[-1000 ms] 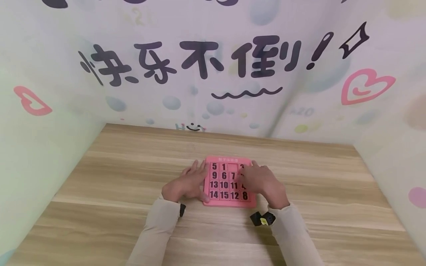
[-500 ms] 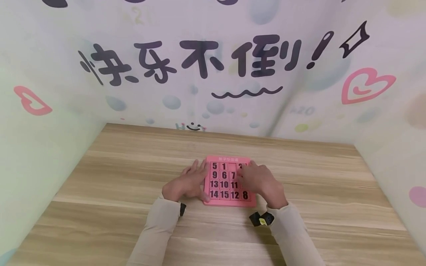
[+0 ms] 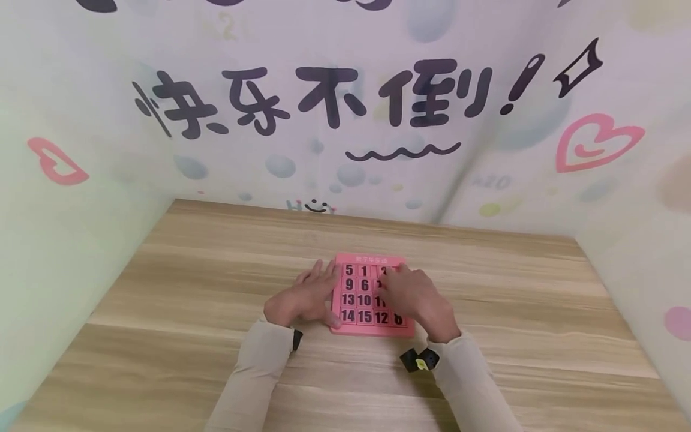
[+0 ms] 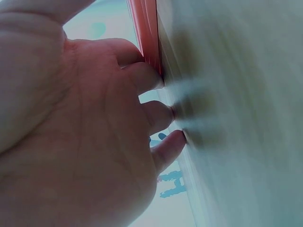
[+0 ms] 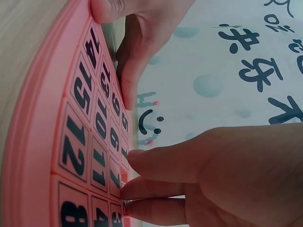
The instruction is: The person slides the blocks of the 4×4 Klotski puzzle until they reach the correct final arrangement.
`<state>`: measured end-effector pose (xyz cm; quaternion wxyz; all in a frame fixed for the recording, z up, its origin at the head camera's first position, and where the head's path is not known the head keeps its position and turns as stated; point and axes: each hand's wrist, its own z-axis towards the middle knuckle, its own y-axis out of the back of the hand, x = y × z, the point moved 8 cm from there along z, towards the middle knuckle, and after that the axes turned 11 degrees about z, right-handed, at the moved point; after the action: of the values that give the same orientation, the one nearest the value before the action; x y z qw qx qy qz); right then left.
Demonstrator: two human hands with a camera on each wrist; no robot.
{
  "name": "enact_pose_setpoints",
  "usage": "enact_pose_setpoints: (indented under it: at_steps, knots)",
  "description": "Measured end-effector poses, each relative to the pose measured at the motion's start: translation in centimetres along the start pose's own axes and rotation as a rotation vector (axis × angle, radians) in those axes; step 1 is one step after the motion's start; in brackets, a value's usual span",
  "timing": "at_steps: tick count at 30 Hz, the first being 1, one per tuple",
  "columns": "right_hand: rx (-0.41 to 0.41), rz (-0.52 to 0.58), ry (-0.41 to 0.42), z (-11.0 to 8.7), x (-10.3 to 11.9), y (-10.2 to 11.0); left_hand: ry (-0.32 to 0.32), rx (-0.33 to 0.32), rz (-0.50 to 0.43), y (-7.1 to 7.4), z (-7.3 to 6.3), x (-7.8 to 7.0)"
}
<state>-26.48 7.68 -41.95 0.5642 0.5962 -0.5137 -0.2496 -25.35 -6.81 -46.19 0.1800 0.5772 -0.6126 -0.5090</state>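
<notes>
In the head view, a pink number sliding puzzle [image 3: 348,330] lies flat on the bench [image 3: 216,270]; the left hand [image 3: 309,297], fingers spread, braces its left edge, and the right hand [image 3: 412,294] covers part of its right-hand columns. In the left wrist view, the lower fingertips [image 4: 175,139] meet the bench. In the right wrist view, nearly straight right fingers [image 5: 165,163] touch the top row.

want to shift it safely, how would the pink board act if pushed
The board looks stiff, its edges straight. Lying flat, it would likely slide rather than tip, though the left hand at its edge may resist.
</notes>
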Motion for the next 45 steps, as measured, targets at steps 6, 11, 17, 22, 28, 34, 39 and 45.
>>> enact_pose_setpoints:
  at_steps: [6, 11, 17, 22, 28, 34, 39, 45]
  knots:
    - [-0.014, -0.002, 0.021, 0.0, 0.2, -0.1, -0.009, -0.008, -0.002, 0.0, 0.3, -0.1]
    - [0.002, 0.051, 0.006, 0.3, 0.2, -0.5, -0.005, -0.008, -0.006, 0.0, 0.3, 0.0]
    - [0.025, 0.059, 0.037, 0.3, 0.3, -0.6, 0.002, -0.008, -0.003, -0.1, 0.2, 0.1]
    - [0.104, 0.125, 0.080, -0.6, -0.3, 0.2, 0.005, -0.006, -0.008, -0.1, 0.2, 0.1]
    - [0.224, 0.161, -0.009, -1.9, -1.9, 0.7, 0.004, -0.008, 0.009, 0.0, 0.2, 0.1]
    - [0.250, 0.149, -0.069, -3.3, -2.6, -0.2, 0.000, -0.005, -0.011, 0.0, 0.0, 0.1]
    - [0.243, 0.038, 0.002, -4.3, -2.3, -1.0, 0.007, -0.007, -0.002, -0.1, 0.0, -0.1]
    - [0.244, 0.084, 0.012, -4.8, -2.4, -0.9, -0.001, -0.010, 0.008, 0.0, 0.1, -0.2]
